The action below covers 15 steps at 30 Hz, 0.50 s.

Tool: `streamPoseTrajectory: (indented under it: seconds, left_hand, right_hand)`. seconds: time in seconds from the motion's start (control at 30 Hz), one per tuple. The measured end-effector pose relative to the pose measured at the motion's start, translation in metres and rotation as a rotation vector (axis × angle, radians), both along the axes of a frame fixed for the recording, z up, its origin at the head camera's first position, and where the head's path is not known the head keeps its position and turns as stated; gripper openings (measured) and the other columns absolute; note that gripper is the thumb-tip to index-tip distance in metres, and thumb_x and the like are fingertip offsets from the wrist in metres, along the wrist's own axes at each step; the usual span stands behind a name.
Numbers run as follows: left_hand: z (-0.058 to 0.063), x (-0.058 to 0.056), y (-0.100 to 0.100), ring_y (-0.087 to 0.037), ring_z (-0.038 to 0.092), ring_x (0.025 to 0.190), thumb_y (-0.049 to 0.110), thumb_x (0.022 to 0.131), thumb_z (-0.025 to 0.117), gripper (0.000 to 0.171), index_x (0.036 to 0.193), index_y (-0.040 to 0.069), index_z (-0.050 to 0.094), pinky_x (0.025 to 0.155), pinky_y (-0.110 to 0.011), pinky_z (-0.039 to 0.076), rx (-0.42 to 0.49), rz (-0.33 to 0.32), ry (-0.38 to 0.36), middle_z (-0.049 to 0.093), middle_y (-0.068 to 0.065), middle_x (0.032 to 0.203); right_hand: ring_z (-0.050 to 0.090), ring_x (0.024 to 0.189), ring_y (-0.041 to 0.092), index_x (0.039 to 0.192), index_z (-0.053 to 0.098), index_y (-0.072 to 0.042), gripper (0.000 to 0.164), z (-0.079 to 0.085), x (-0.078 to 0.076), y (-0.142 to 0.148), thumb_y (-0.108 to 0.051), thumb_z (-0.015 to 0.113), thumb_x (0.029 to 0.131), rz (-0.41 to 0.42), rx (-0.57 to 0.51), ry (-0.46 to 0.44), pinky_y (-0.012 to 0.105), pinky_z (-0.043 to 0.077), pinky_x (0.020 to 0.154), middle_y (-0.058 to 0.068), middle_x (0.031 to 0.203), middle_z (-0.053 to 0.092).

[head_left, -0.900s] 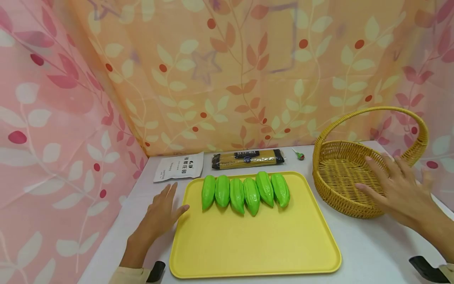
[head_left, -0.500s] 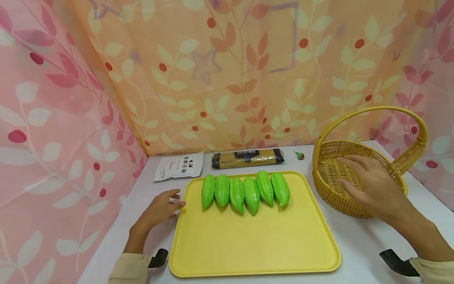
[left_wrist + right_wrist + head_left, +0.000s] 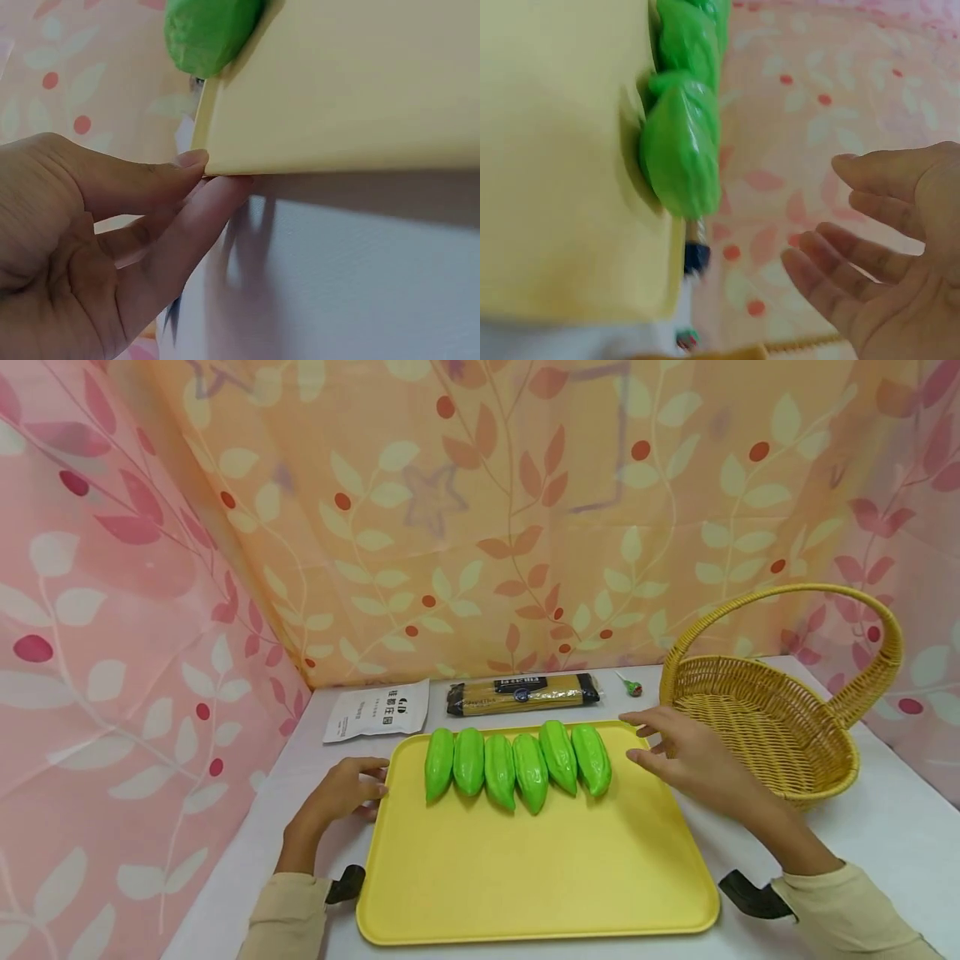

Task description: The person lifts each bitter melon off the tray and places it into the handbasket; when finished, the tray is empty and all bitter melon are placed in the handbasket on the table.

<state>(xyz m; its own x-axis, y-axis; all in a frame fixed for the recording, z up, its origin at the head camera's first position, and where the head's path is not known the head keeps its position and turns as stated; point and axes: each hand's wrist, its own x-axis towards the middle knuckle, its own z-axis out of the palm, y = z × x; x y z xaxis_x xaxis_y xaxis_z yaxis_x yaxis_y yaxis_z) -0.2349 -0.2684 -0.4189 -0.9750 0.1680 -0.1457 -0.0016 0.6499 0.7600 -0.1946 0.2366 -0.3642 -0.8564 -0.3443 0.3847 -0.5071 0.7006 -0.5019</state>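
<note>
A yellow tray lies on the white table. Several glossy green, pointed, ribbed vegetables that look like peppers stand in a row along its far side. My left hand is at the tray's left edge. In the left wrist view that hand pinches the rim, thumb on top and a finger beneath. Over the tray's far right corner, my right hand reaches with thumb and fingers apart. The right wrist view shows the right hand holding nothing, a gap away from the tray.
A woven yellow basket with a tall handle stands right of the tray, close beside my right hand. Behind the tray lie a white packet, a pack of spaghetti and a small lollipop-like item. Patterned curtains enclose the table.
My right hand has moved left from over the basket to the tray's far right corner. My left hand's fingers have bent and closed on the tray's left rim. The vegetables keep their places.
</note>
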Motion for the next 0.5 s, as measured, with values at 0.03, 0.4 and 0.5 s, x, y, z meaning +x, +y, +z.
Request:
streamPoseTrajectory:
  seconds: [0.03, 0.4, 0.5]
  left_hand:
    - [0.000, 0.000, 0.000, -0.020, 0.069, 0.083, 0.001, 0.093, 0.073, 0.053, 0.142, -0.011, 0.059, 0.070, -0.037, 0.065, -0.005, 0.005, -0.002, 0.067, -0.027, 0.127]
    - [0.005, -0.003, 0.001, -0.019, 0.066, 0.083, -0.001, 0.090, 0.075, 0.050, 0.139, -0.007, 0.064, 0.068, -0.035, 0.063, -0.027, 0.053, -0.046, 0.070, -0.020, 0.116]
    - [0.006, -0.004, 0.003, -0.019, 0.067, 0.077, -0.003, 0.090, 0.074, 0.050, 0.138, -0.008, 0.064, 0.066, -0.035, 0.063, -0.016, 0.052, -0.053, 0.070, -0.019, 0.112]
  right_hand:
    - [0.071, 0.105, 0.030, 0.140, 0.065, -0.006, 0.044, -0.002, -0.003, -0.004, -0.016, 0.077, 0.098, 0.012, -0.019, -0.051, 0.042, 0.062, 0.082, 0.014, 0.131, 0.067]
    - [0.066, 0.118, 0.048, 0.147, 0.057, 0.003, 0.054, -0.019, -0.036, -0.026, -0.018, 0.073, 0.100, 0.042, -0.071, -0.312, 0.057, 0.060, 0.091, 0.032, 0.140, 0.059]
    - [0.064, 0.120, 0.051, 0.149, 0.054, 0.003, 0.057, -0.023, -0.044, -0.027, -0.021, 0.073, 0.101, 0.045, -0.057, -0.365, 0.058, 0.059, 0.092, 0.034, 0.143, 0.056]
